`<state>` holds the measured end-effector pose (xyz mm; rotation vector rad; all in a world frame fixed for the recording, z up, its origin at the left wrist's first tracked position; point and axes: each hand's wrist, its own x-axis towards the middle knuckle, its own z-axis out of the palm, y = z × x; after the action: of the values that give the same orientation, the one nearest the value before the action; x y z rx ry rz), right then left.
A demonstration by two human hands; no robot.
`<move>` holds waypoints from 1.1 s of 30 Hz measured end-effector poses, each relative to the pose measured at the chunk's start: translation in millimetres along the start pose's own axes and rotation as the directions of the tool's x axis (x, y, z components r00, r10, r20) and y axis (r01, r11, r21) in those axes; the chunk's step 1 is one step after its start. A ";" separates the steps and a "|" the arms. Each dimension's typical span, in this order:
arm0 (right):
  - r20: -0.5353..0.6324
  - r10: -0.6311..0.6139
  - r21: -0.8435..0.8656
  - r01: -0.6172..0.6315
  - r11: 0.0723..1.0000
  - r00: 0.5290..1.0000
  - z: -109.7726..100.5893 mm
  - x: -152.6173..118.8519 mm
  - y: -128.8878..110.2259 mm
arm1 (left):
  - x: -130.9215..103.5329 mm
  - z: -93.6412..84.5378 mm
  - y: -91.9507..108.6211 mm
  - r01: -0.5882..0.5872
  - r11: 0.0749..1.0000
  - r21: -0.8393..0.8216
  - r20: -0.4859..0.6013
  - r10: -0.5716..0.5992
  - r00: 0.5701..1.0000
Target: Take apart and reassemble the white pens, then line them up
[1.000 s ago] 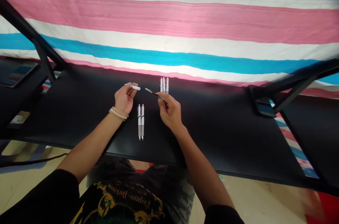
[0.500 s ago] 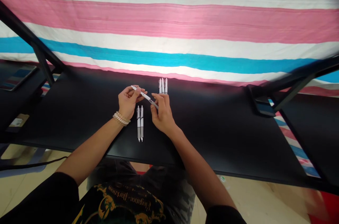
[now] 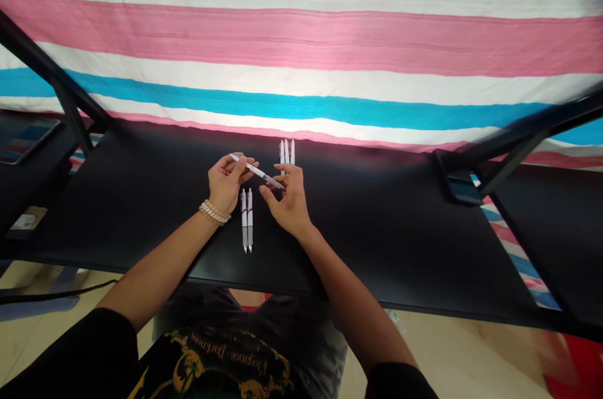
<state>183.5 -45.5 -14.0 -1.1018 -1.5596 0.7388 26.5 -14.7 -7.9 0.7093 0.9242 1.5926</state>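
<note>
Pen (image 3: 249, 166) hangs slantwise above the black bench (image 3: 377, 217), between the two hands, its white end with the left and its grey grip with the right. The left hand (image 3: 225, 182) has thumb and fingers closed on the white barrel, probably to steady it while leaving the grey end free to be worked. The right hand (image 3: 289, 201) is partly open around that grey end, thumb spread away; whether its fingers actually pinch the grip, I cannot tell.

Two pens (image 3: 247, 220) lie side by side near the left wrist, tips toward the person, and three more pens (image 3: 287, 153) lie beyond the right hand; both rows look set out for easy reach.

The raised pen has a slim white barrel and grey grip, with a darker patch where they meet, too small to show whether the seam is closed.
</note>
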 end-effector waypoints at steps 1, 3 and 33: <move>0.003 0.008 0.022 -0.008 1.000 1.000 -0.1 0.5 0.8 | 1.5 -1.1 0.0 -0.002 1.000 -0.014 -0.016 0.002 1.000; 0.037 0.047 0.064 -0.050 0.997 0.998 -1.1 1.6 2.5 | 4.4 -3.4 0.2 -0.002 0.999 -0.037 -0.033 0.001 0.999; 0.105 0.119 -0.073 -0.112 0.991 0.987 -11.7 5.6 -4.6 | 5.2 -4.8 0.5 0.016 0.999 -0.046 -0.025 -0.018 1.000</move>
<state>193.2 -43.0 -4.6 -1.2272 -1.6335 0.8421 21.2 -10.6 -10.1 0.6486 0.9070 1.6062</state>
